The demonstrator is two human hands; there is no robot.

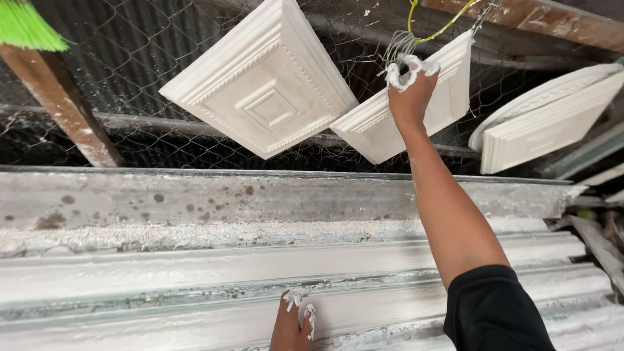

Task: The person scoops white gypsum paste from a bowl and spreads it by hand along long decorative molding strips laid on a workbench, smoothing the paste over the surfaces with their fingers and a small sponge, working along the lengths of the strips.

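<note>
My right hand (409, 88) is raised high, its fingertips caked in white plaster and pinched on a tuft of pale fibres (396, 47) hanging off the wire mesh (130, 58). My left hand (291, 323) lies low at the frame's bottom edge. Its plaster-smeared fingers rest on the long white plaster moulding (195, 266) that runs left to right on the bench, and it holds nothing. A square white plaster tile (260, 84) leans against the mesh to the left of my right hand. A second tile (452, 94) is directly behind that hand.
More white plaster pieces (546, 123) are stacked at the upper right. A stained grey ledge (195, 195) runs behind the moulding. A wooden post (65, 104) stands at the left under green broom bristles (26, 26). A yellow cord (435, 29) hangs above the fibres.
</note>
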